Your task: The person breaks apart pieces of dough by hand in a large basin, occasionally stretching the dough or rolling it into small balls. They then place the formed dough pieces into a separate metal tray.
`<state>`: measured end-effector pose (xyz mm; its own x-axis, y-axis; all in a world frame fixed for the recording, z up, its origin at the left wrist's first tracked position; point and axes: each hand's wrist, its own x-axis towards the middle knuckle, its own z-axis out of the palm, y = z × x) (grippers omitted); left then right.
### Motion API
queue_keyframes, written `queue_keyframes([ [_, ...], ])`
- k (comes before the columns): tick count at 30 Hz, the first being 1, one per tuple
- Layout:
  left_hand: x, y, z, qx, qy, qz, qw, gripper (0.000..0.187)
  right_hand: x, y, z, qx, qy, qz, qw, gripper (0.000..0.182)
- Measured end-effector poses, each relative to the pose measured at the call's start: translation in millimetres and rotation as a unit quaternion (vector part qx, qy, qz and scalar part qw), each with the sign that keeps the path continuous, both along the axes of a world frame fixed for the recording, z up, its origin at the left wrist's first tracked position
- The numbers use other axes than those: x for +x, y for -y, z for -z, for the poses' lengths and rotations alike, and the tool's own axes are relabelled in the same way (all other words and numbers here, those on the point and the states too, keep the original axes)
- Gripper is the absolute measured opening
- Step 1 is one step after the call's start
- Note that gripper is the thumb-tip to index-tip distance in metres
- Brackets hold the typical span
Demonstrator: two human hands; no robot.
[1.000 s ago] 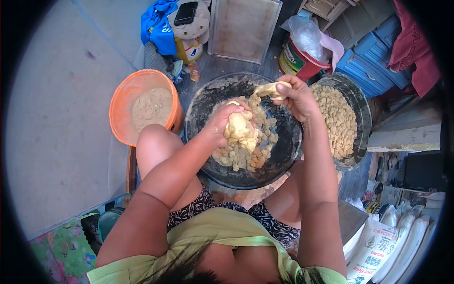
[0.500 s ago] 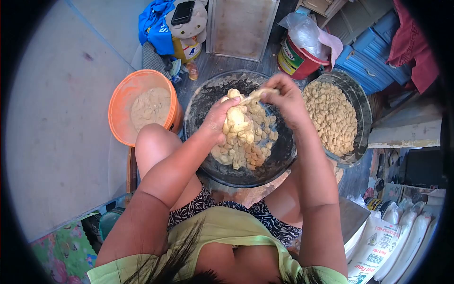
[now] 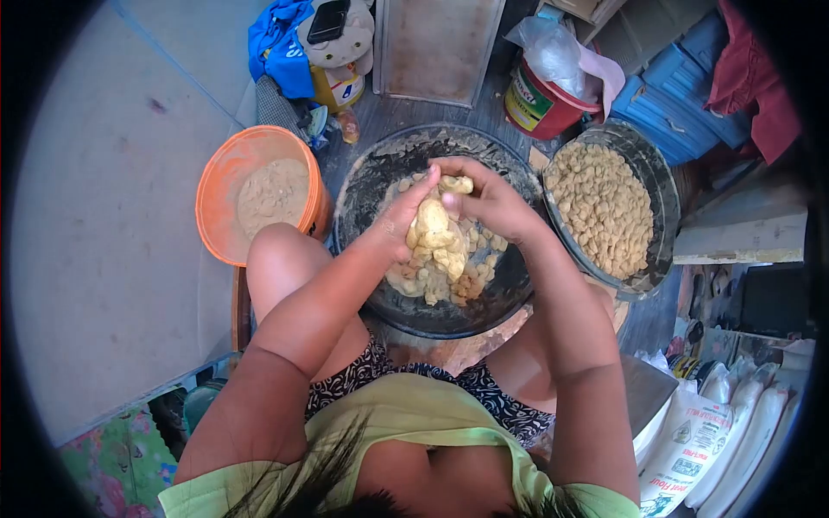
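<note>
My left hand (image 3: 403,217) is wrapped round a lumpy pale yellow mass of dough (image 3: 434,231), held over a wide black basin (image 3: 414,321). Close against it, at the top of the mass, my right hand (image 3: 486,200) pinches a piece of the dough (image 3: 456,184) between thumb and fingers. Small flattened dough pieces (image 3: 413,281) lie in the basin below, with some browner bits (image 3: 469,285) among them. My fingers and the dough hide part of the basin floor.
An orange bucket (image 3: 210,210) of flour-like powder is at the left. On the right stands a dark tub (image 3: 661,207) full of small dough lumps (image 3: 600,207). Beyond are a red bucket (image 3: 561,121), a metal tray (image 3: 439,52) and blue drawers (image 3: 669,104). Flour sacks (image 3: 691,445) lie lower right.
My right hand has come in from the upper right to the dough in my left hand. The stretched strip between the hands no longer shows.
</note>
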<state>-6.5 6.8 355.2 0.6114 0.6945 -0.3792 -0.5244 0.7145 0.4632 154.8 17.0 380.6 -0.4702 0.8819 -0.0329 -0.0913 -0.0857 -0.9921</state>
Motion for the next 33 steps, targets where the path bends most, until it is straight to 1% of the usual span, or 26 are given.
queue_keyframes([
  [2, -1.7, 0.7, 5.9, 0.002, -0.01, 0.034, 0.999, 0.058, 14.2, -17.8, 13.9, -0.014, 0.127, 0.065, 0.99, 0.033],
  [3, -4.6, 0.5, 4.8, 0.003, -0.011, 0.035, 0.999, 0.058, 21.2, -26.0, 18.7, -0.05, 0.1, 0.143, 0.983, 0.034],
  [4, -8.7, 0.8, 1.8, 0.017, 0.014, 0.019, 1.0, 0.057, 28.6, -29.1, 23.2, -0.049, 0.099, 0.144, 0.983, 0.034],
  [6, -14.8, -1.7, -0.9, 0.034, 0.039, 0.004, 0.999, 0.057, 41.5, -34.6, 35.4, -0.042, 0.175, 0.097, 0.979, 0.042],
  [7, -17.5, -4.4, 0.4, 0.048, 0.087, -0.038, 0.994, 0.057, 35.6, -30.8, 38.1, -0.002, 0.228, 0.057, 0.972, 0.055],
  [8, -20.8, -6.8, 3.2, 0.062, 0.135, -0.079, 0.986, 0.058, 32.7, -25.8, 39.9, 0.0, 0.227, 0.059, 0.972, 0.055],
  [9, -25.3, -12.1, 8.8, 0.118, 0.228, -0.057, 0.965, 0.053, 27.3, -17.2, 43.1, -0.17, 0.086, -0.001, 0.982, 0.06],
  [10, -26.4, -13.5, 7.6, 0.12, 0.226, -0.055, 0.965, 0.053, 17.2, -7.3, 35.6, -0.33, -0.06, -0.062, 0.94, 0.066],
  [12, -27.9, -15.6, 4.5, 0.15, 0.203, -0.173, 0.952, 0.045, 1.7, 9.2, 22.1, -0.375, -0.223, -0.174, 0.883, 0.071],
  [13, -30.0, -15.1, -0.8, 0.16, 0.169, -0.192, 0.953, 0.039, -1.9, 10.8, 18.0, -0.374, -0.223, -0.175, 0.883, 0.071],
  [15, -27.4, -17.3, -10.0, 0.159, 0.134, -0.196, 0.958, 0.044, -4.0, 12.0, 11.1, -0.226, -0.188, -0.041, 0.955, 0.069],
  [16, -25.7, -17.7, -11.7, 0.157, 0.099, -0.199, 0.962, 0.05, -2.7, 9.6, 8.2, -0.226, -0.186, -0.041, 0.955, 0.069],
  [17, -25.0, -16.9, -8.0, 0.156, 0.115, -0.18, 0.964, 0.061, -0.3, 5.1, 5.5, -0.172, -0.172, -0.021, 0.97, 0.065],
  [18, -23.8, -14.6, -8.0, 0.157, 0.116, -0.18, 0.964, 0.061, 1.7, 2.4, 2.8, -0.116, -0.158, -0.002, 0.981, 0.062],
  [20, -20.5, -8.6, -10.4, 0.127, 0.184, -0.126, 0.967, 0.065, 0.2, 0.6, 0.0, -0.104, -0.12, 0.033, 0.987, 0.062],
  [21, -20.1, -5.8, -11.4, 0.103, 0.227, -0.066, 0.966, 0.062, -4.9, -2.8, 0.7, 0.033, -0.015, 0.07, 0.997, 0.06],
  [22, -18.7, -3.6, -12.1, 0.101, 0.226, -0.068, 0.966, 0.062, -8.2, -6.5, 2.3, 0.169, 0.092, 0.104, 0.976, 0.059],
  [23, -16.0, -2.1, -13.3, 0.084, 0.223, -0.075, 0.968, 0.059, -5.6, -13.4, 2.8, 0.29, 0.224, 0.132, 0.921, 0.054],
  [24, -13.9, -1.6, -14.2, 0.067, 0.219, -0.081, 0.97, 0.057, -3.5, -13.4, 2.1, 0.29, 0.223, 0.131, 0.921, 0.054],
  [25, -13.0, -2.7, -13.2, 0.061, 0.192, -0.096, 0.975, 0.047, -4.0, -10.9, -10.2, 0.322, 0.276, 0.188, 0.886, 0.051],
  [26, -13.0, -2.9, -10.2, 0.062, 0.191, -0.096, 0.975, 0.047, -4.8, -8.3, -21.4, 0.351, 0.327, 0.244, 0.843, 0.049],
  [27, -12.9, -3.3, -6.4, 0.082, 0.168, -0.115, 0.976, 0.047, -6.2, -4.4, -28.7, 0.276, 0.297, 0.255, 0.878, 0.048],
  [28, -12.6, -3.6, -4.7, 0.1, 0.145, -0.133, 0.975, 0.047, -6.1, -1.2, -33.0, 0.275, 0.297, 0.255, 0.878, 0.048],
  [30, -12.7, -5.4, -2.9, 0.136, 0.117, -0.156, 0.971, 0.048, -5.3, 5.2, -38.8, 0.217, 0.273, 0.13, 0.928, 0.046],
  [31, -12.7, -5.8, -1.8, 0.171, 0.088, -0.178, 0.965, 0.049, -9.3, 9.3, -41.7, 0.305, 0.277, 0.142, 0.9, 0.039],
  [33, -11.2, -5.0, -1.4, 0.176, 0.075, -0.182, 0.964, 0.05, -4.7, 6.1, -29.5, 0.257, 0.243, 0.148, 0.923, 0.034],
])
